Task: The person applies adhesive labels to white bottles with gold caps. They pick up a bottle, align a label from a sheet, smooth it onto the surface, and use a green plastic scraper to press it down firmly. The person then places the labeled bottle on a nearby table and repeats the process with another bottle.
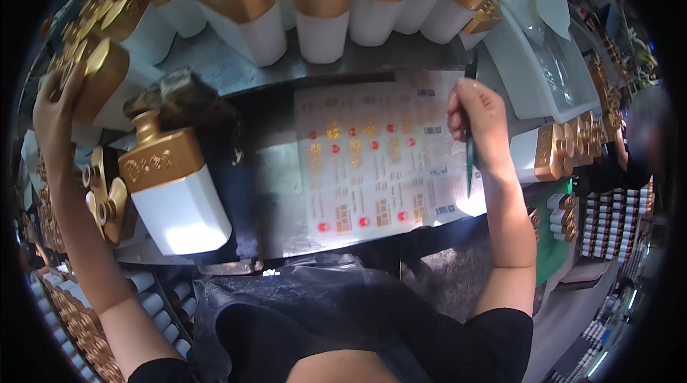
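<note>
My left hand (54,111) reaches out at the far left, its fingers closed on the gold upper part of a white-and-gold bottle (104,79). My right hand (481,119) is closed around a slim, dark green pointed tool (469,168), its tip downward; its exact kind does not show. Beside that hand is a translucent sticker sheet (368,168) with rows of gold and red print. Another white-and-gold bottle (179,190) lies tilted on the left, its neck pointing away from me, next to a dark cloth (240,190).
Several white-and-gold bottles (322,18) line the back of the metal worktable (275,204). A white plastic bin (544,82) stands at the back right, near a row of gold-necked bottles (565,145). Another person (615,161) is at the far right.
</note>
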The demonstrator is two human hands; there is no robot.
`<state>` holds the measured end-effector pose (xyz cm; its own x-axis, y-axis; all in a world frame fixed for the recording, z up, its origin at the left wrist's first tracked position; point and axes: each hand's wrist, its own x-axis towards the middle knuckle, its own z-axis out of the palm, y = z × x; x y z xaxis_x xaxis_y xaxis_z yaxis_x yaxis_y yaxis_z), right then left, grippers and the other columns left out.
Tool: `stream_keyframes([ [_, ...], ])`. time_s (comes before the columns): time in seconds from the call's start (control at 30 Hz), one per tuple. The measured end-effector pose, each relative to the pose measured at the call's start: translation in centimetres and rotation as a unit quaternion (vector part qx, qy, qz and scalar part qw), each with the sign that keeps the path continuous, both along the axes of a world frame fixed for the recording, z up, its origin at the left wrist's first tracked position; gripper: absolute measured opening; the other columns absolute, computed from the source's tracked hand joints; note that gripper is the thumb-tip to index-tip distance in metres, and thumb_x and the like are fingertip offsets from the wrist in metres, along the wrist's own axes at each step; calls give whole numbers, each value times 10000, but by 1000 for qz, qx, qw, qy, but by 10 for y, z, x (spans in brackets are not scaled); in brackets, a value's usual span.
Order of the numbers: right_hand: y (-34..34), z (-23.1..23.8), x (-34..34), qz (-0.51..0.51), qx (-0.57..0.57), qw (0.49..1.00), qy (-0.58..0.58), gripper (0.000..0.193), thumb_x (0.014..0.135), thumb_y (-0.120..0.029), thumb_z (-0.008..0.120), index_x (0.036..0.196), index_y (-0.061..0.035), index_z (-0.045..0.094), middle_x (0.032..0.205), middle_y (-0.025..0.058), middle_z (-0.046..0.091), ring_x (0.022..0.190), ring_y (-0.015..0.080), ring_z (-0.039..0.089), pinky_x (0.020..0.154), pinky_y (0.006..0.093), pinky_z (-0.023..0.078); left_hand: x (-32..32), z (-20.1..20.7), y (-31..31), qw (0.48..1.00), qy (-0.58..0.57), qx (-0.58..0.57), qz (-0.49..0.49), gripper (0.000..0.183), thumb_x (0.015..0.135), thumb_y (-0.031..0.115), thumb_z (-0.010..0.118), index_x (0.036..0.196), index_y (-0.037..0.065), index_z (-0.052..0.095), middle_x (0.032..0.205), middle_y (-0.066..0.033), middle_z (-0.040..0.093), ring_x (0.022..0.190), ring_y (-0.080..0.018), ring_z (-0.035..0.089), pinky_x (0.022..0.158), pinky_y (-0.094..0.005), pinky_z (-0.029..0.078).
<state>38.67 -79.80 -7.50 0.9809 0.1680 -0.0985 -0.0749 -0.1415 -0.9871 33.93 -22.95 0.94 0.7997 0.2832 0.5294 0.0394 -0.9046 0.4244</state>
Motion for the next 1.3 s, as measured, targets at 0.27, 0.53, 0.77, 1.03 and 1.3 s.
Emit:
stream_keyframes([
  [0.27, 28, -1, -44, 116, -134, 984, 1, 336, 990, -308, 547, 799, -39, 609, 611, -13, 524, 531, 52, 493, 487, 215, 387, 11, 6, 7, 989, 64, 124, 40, 582, 843, 568, 651, 1141, 68, 668, 1004, -148, 696, 871, -261, 672, 768, -365, 506],
  [0.53, 49, 9, -77, 38, -143, 989, 3, 372, 1001, -307, 502, 808, -8, 611, 578, 27, 549, 474, 85, 511, 439, 237, 378, -101, -27, -77, 972, -96, -187, -104, 303, 946, 211, 633, 1191, 34, 638, 1020, -47, 643, 883, -102, 596, 793, -236, 469],
  [0.77, 118, -17, -110, 36, -248, 956, -156, 214, 919, -162, 604, 1055, -22, 690, 822, 147, 706, 752, 187, 687, 682, 329, 522, -174, -110, -111, 946, 47, -260, -188, 898, 735, 224, 806, 1482, 46, 341, 1413, -147, 459, 1260, -254, 474, 1068, -381, 376],
  [1.03, 216, -21, -159, 130, -151, 946, -256, 490, 847, -251, 747, 1264, -31, 615, 709, 75, 655, 564, 145, 626, 569, 259, 508, -178, -124, -128, 974, 40, -182, -130, 1056, 635, 234, 878, 1496, 11, 309, 1461, -177, 419, 1287, -303, 476, 1083, -386, 347],
  [1.3, 18, -70, -191, -110, -468, 862, -160, 458, 814, -315, 752, 1214, -117, 648, 684, 108, 658, 585, 218, 650, 557, 319, 508, -177, -132, -102, 915, 83, -362, -158, 1095, 762, 722, 645, 1487, -10, 275, 1456, -230, 393, 1338, -342, 424, 1110, -428, 333],
])
